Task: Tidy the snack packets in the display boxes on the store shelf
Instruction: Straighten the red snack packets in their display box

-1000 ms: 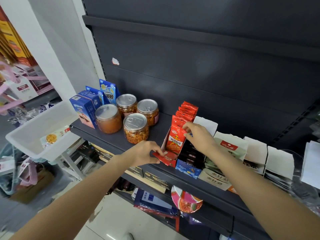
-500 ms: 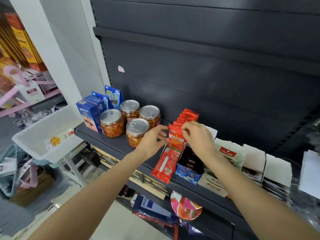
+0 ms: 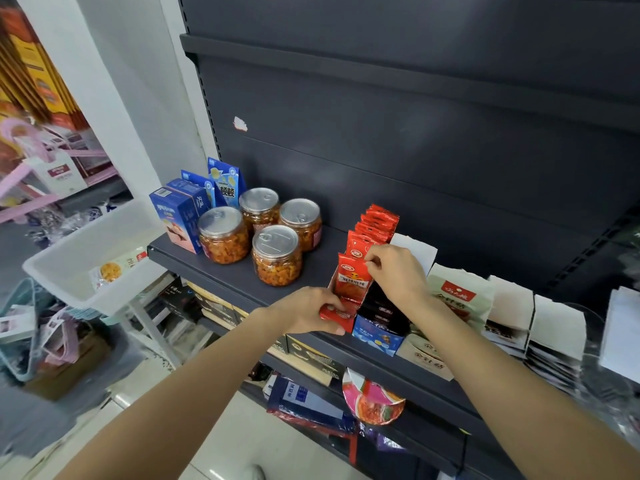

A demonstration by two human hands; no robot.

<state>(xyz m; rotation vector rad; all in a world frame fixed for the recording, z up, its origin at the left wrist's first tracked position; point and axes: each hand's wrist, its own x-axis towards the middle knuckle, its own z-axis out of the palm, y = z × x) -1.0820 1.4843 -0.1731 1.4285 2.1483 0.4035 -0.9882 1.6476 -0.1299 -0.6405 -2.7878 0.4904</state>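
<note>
A row of red snack packets (image 3: pixel 375 227) stands upright in a red display box (image 3: pixel 341 312) on the dark shelf (image 3: pixel 221 271). My right hand (image 3: pixel 398 271) pinches the top edge of the front red packet (image 3: pixel 353 279), which stands in the box. My left hand (image 3: pixel 306 311) grips the box's low front lip at the shelf edge. Right of it sit a blue display box (image 3: pixel 379 336) of dark packets and a white box with green-white packets (image 3: pixel 459 294).
Four clear jars with silver lids (image 3: pixel 275 252) and blue cartons (image 3: pixel 178 216) stand to the left on the shelf. More white display boxes (image 3: pixel 554 323) line the right. A white plastic bin (image 3: pixel 86 265) sits lower left. Lower shelves hold boxed goods and a noodle bowl (image 3: pixel 372 401).
The front red packet, hanging out over the shelf edge half a second ago, now stands upright in the box. My left hand dropped from the packet to the box's front lip.
</note>
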